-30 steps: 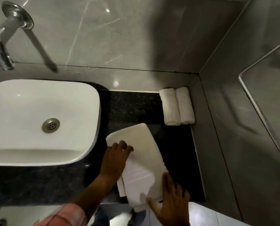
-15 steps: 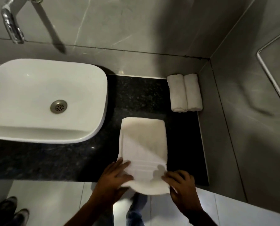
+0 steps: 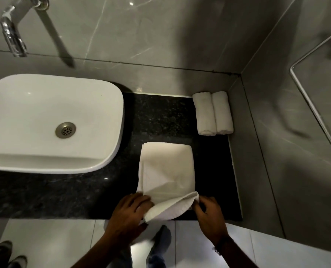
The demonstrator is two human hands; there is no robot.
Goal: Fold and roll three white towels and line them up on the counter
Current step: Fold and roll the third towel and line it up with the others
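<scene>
Between both hands' fingers: folded towel's near edge.

I see a folded white towel flat on the black counter at frame center. My left hand and right hand pinch its near edge, curled upward. Two rolled towels lie touching, upper right, against the wall. A white sink fills the left.

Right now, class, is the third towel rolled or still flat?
Folded flat, roll just begun: both hands curl the third towel's near edge upward.
</scene>
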